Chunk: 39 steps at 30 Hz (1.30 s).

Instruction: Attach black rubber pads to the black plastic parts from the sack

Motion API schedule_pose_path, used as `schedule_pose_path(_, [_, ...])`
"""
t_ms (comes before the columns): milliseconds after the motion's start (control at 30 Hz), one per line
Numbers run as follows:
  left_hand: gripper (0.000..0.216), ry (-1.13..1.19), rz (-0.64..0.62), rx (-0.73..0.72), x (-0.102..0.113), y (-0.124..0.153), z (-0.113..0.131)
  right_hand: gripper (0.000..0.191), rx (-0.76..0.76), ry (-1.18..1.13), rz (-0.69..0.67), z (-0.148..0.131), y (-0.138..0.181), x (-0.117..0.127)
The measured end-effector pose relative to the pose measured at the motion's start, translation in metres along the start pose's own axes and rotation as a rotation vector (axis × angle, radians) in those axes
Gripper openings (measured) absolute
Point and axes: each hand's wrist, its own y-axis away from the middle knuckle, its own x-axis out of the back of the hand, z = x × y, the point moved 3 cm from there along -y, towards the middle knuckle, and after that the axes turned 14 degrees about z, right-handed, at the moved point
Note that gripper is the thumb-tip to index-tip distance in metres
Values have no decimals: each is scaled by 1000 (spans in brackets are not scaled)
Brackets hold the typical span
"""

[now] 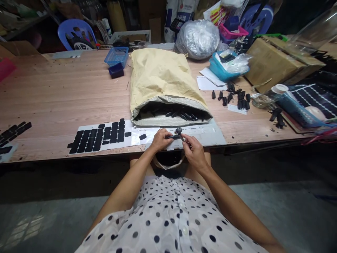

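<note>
In the head view, the bare left hand [160, 140] pinches one end of a slim, glossy black piece [172, 137] in a narrow grip, while the bare right hand [195, 151] closes thumb and fingers around the thin stem of a small, dark, round-headed piece [179, 131], its head just beside the slim piece; whether the two touch, I cannot tell. The table's straight front edge [244, 142] runs just under the grip, and a big cream paper sack [163, 73] with a grey-lined mouth opens toward it, close on the far side, bounding the room for moving there. Slender black parts [186, 115] lie inside that mouth. Below the grip, the pale rim of a second open bag [168, 167] shows between the knees. Beneath the hands is a flat grey sheet [214, 135]; left of them, a white backing sheet [116, 144] carries rows of black rounded-rectangle stickers [91, 140]. The pinkish wood-grain tabletop [86, 84] spreads farther left, and to the far right stands a brown cardboard box [276, 61]. Grey floor [263, 211] extends below the table.
</note>
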Motion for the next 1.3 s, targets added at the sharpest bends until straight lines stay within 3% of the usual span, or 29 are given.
schedule_pose_path(233, [14, 33, -20, 59, 1, -2, 1, 35, -27, -3, -3, 2, 4, -4])
schedule_pose_path(633, [15, 20, -1, 27, 2, 2, 1, 37, 19, 55, -38, 4, 19, -7])
schedule_pose_path(733, [6, 16, 10, 11, 2, 3, 0, 36, 6, 42, -43, 1, 18, -4])
schedule_pose_path(933, [9, 19, 9, -15, 0, 5, 0, 36, 6, 43, -21, -7, 14, 0])
schedule_pose_path(1200, [6, 18, -9, -20, 0, 5, 0, 40, 20, 74, -95, -8, 18, -4])
schedule_pose_path(1300, [7, 17, -10, -7, 1, 5, 1, 38, 54, 75, -52, -19, 14, 2])
